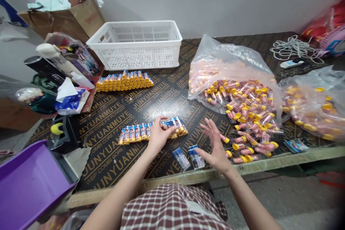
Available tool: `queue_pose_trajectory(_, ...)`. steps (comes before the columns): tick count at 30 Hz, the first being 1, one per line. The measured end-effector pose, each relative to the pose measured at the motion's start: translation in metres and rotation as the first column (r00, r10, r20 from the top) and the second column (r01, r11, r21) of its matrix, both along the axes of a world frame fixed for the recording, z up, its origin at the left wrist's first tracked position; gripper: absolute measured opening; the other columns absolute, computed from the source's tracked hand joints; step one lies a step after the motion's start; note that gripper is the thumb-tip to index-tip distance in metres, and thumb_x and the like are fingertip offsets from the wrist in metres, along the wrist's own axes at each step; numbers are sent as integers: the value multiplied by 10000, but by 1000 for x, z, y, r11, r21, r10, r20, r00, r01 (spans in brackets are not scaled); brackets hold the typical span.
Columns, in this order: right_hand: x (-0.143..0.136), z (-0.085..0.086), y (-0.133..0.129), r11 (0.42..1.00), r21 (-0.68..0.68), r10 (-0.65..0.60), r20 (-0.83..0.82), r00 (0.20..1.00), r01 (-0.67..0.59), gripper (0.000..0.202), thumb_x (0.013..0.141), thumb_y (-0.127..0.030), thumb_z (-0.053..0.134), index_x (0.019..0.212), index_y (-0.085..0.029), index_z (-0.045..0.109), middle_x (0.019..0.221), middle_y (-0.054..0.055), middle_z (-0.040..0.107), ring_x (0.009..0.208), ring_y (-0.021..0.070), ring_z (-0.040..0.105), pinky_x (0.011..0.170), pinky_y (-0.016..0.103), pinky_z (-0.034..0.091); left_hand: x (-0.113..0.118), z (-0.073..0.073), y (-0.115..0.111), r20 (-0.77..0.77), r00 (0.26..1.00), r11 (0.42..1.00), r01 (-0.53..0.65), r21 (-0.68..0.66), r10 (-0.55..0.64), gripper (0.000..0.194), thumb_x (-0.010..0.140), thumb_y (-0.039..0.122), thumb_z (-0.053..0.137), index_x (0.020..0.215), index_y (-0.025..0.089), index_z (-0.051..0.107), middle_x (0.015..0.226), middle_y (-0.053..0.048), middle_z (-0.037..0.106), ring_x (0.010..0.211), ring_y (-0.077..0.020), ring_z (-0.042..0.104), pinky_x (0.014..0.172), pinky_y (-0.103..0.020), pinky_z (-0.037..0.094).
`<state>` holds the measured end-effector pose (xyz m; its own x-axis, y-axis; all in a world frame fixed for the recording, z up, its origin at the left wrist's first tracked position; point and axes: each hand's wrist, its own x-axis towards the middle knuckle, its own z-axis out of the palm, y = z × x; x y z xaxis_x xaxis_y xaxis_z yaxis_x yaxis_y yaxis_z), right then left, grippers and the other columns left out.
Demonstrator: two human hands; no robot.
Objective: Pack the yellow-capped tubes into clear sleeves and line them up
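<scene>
My left hand [161, 133] is over the right part of a row of small blue-labelled tubes [137, 133], thumb and fingers closed near a tube; what they hold is too small to make out. My right hand [214, 145] has its fingers spread, with nothing in it. Just left of its thumb lies a small stack of blue and clear labels [197, 158], and beside that another label stack [181, 159]. Loose pink tubes with yellow caps [250, 106] spill from a clear plastic bag [229, 61] at the right. Further back, more blue-labelled tubes [124, 82] are piled.
A white basket [142, 50] stands at the back. Another bag of tubes [315, 107], a coiled white cable [293, 48] and a blue packet [296, 145] are at the right. A tape dispenser [63, 134] and purple dustpan [32, 183] are at the left, near tissues [71, 95].
</scene>
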<state>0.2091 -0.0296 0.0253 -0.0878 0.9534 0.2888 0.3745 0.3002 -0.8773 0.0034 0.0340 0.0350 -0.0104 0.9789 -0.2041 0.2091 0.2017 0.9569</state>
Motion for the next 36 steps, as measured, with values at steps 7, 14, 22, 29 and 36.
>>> queue_pose_trajectory(7, 45, -22, 13, 964, 32, -256, 372, 892, 264, 484, 842, -413, 538, 1298, -269, 457, 1389, 99, 394, 1284, 263, 387, 1037, 476, 355, -8, -7, 25, -658, 753, 969, 169, 180, -9, 468, 766, 462, 618, 1130, 177, 547, 577, 1, 587, 628, -209, 595, 596, -264, 361)
queue_pose_trajectory(14, 89, -58, 7, 917, 118, -338, 740, 582, 382, 400, 841, -389, 502, 1169, -170, 570, 1083, 145, 625, 1070, 321, 509, 889, 522, 369, -2, -21, -34, -648, 732, 923, 367, 117, -209, 275, 816, 444, 566, 730, 191, 629, 658, -21, 623, 627, -155, 565, 610, -245, 340)
queue_pose_trajectory(22, 83, -55, 5, 938, 79, -300, 672, 677, 337, 323, 875, -262, 417, 1141, -186, 585, 976, 100, 619, 940, 254, 564, 865, 443, 397, -7, -57, -55, -621, 739, 949, 315, -26, -262, 94, 768, 251, 621, 691, 196, 620, 709, -2, 604, 677, -150, 559, 622, -248, 337)
queue_pose_trajectory(29, 50, -19, 1, 928, -77, -336, 251, 908, 365, 334, 852, -364, 520, 1150, -218, 555, 1048, 74, 596, 963, 215, 580, 854, 379, 466, -3, -43, -57, -144, 967, 977, 212, -4, -210, 116, 697, 207, 611, 648, 176, 510, 587, 38, 533, 537, -99, 485, 545, -217, 358)
queue_pose_trajectory(36, 6, 16, -13, 970, -33, -242, -27, 970, 241, 175, 825, -265, 592, 992, -235, 637, 1049, 65, 594, 995, 201, 576, 836, 343, 506, 1, -2, -35, 456, 889, 973, 59, -225, 51, 403, 533, 126, 743, 916, 144, 619, 641, 30, 644, 559, -84, 559, 598, -206, 447)
